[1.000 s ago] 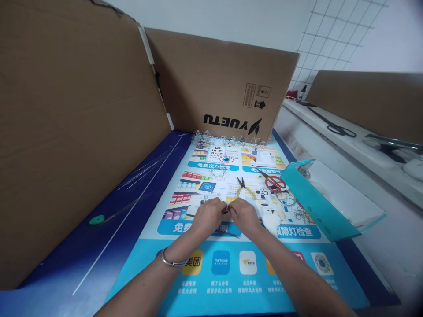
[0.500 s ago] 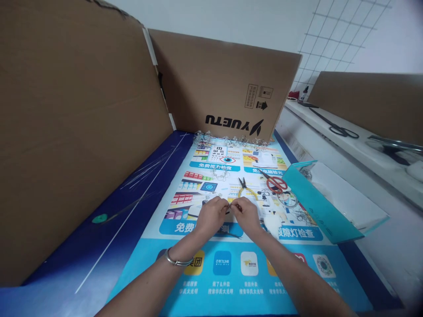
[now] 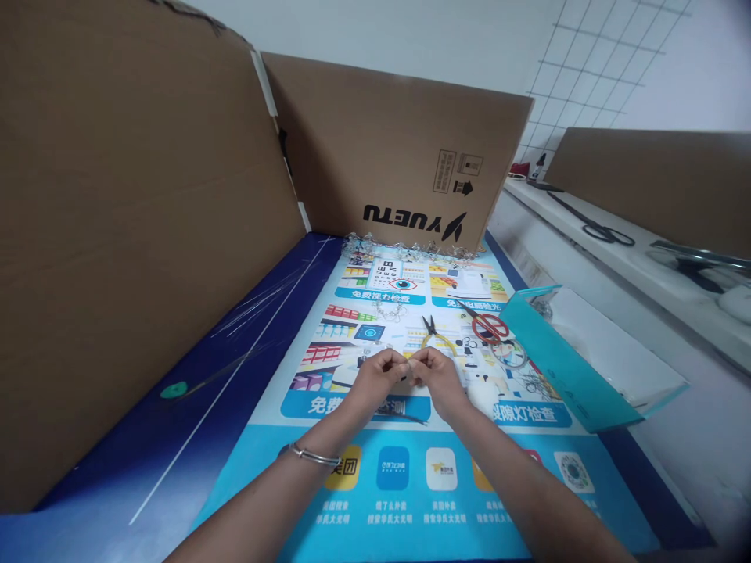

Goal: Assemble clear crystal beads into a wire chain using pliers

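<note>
Fingertips meeting, my left hand (image 3: 379, 379) and my right hand (image 3: 437, 379) are both pinched closed over the printed mat (image 3: 458, 539). Something small and thin sits between them, too tiny to name. Just beyond my right hand lie yellow-handled pliers (image 3: 437, 336), jaws pointing away. Red-handled scissors (image 3: 490, 327) rest farther right, with a coil of wire (image 3: 509, 354) beside them. A white fluffy wad (image 3: 484, 397) is to the right of my right wrist. Dark thin strands (image 3: 402, 416) lie below my hands.
A teal box (image 3: 575, 375) with a white inside stands at the right. Wiry clear pieces (image 3: 411, 252) line the foot of a cardboard panel (image 3: 399, 148). Another panel (image 3: 134, 219) rises at left. A green-ended tool (image 3: 174, 389) lies on the blue surface. Black scissors (image 3: 607, 233) are on the ledge.
My hands have turned slightly, and the fingertips still meet at nearly the same spot. The tools on the mat have not moved.
</note>
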A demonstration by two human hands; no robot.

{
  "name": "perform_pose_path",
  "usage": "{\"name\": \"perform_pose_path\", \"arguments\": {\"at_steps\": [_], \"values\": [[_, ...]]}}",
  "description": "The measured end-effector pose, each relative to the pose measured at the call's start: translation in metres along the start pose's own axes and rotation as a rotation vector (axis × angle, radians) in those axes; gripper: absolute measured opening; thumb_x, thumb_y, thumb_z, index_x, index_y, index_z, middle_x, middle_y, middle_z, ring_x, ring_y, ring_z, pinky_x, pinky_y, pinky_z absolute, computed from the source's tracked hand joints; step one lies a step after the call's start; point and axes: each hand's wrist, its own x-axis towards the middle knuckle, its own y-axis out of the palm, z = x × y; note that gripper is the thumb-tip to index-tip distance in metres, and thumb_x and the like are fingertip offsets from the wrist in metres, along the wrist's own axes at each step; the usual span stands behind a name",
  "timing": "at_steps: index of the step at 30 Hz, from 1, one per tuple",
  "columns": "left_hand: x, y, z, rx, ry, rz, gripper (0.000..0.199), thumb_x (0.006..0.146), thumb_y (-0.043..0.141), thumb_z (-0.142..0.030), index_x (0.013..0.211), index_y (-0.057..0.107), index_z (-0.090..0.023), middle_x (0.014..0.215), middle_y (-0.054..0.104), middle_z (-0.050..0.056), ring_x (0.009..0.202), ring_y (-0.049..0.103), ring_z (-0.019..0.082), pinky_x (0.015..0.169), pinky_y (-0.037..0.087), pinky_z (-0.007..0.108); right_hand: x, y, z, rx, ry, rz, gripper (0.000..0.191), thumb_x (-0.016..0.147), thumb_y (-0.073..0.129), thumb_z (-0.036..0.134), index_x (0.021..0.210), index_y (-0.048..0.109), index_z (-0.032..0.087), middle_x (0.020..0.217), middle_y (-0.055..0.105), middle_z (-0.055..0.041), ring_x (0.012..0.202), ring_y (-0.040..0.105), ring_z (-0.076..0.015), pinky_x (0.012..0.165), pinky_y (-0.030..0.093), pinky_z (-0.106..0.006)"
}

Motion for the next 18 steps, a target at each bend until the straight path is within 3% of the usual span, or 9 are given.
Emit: {"name": "perform_pose_path", "arguments": {"at_steps": [10, 18], "values": [[-0.003, 0.000, -0.004, -0.314, -0.103, 0.062, 0.022, 0.073, 0.060, -0.035, 0.074, 0.055, -0.014, 0.057, 0.052, -0.002, 0.049, 0.041, 0.007, 0.048, 0.031, 0.018, 0.001, 0.000, 0.006, 0.281, 0.155, 0.127, 0.029, 0.067, 0.065, 0.042, 0.076, 0.049, 0.020, 0.060, 0.050, 0.0037, 0.054, 0.048, -0.0101, 0.057, 0.042, -0.026], [-0.003, -0.001, -0.004, -0.334, -0.098, 0.034, 0.017, 0.073, 0.061, -0.030, 0.076, 0.057, -0.014, 0.057, 0.050, -0.003, 0.052, 0.044, 0.008, 0.052, 0.034, 0.019, -0.002, -0.003, 0.016, 0.242, 0.199, 0.212, 0.026, 0.069, 0.065, 0.039, 0.073, 0.049, 0.019, 0.051, 0.046, 0.0060, 0.046, 0.040, -0.0069, 0.046, 0.031, -0.020]]}}
